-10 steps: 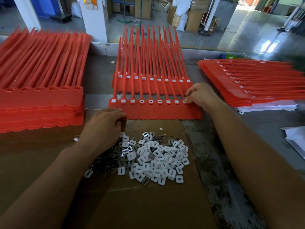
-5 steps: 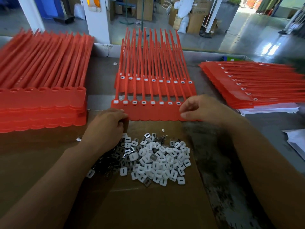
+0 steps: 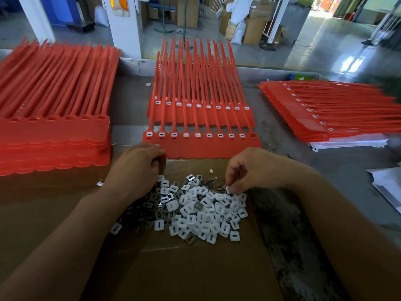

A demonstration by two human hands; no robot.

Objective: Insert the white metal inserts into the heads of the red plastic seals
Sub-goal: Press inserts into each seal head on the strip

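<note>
A strip of joined red plastic seals (image 3: 201, 146) lies in front of me, its row of heads mostly filled with white inserts; the rightmost head (image 3: 252, 135) shows dark. A second filled strip (image 3: 201, 114) lies behind it. A pile of white metal inserts (image 3: 201, 209) sits on brown cardboard (image 3: 195, 268). My right hand (image 3: 249, 170) reaches down at the pile's far right edge, fingertips pinching one white insert (image 3: 229, 189). My left hand (image 3: 138, 168) rests curled at the pile's left, against the near strip's lower left corner; what its fingers hold is hidden.
A tall stack of red seals with empty heads (image 3: 54, 131) stands at the left. Another stack with inserts (image 3: 325, 114) lies at the right on white paper. A grey table rim (image 3: 134, 66) runs along the back. White paper (image 3: 388, 185) sits at the right edge.
My right hand left the right end of the near seal strip and came down and back to the insert pile, where it now pinches an insert. The left hand barely moved.
</note>
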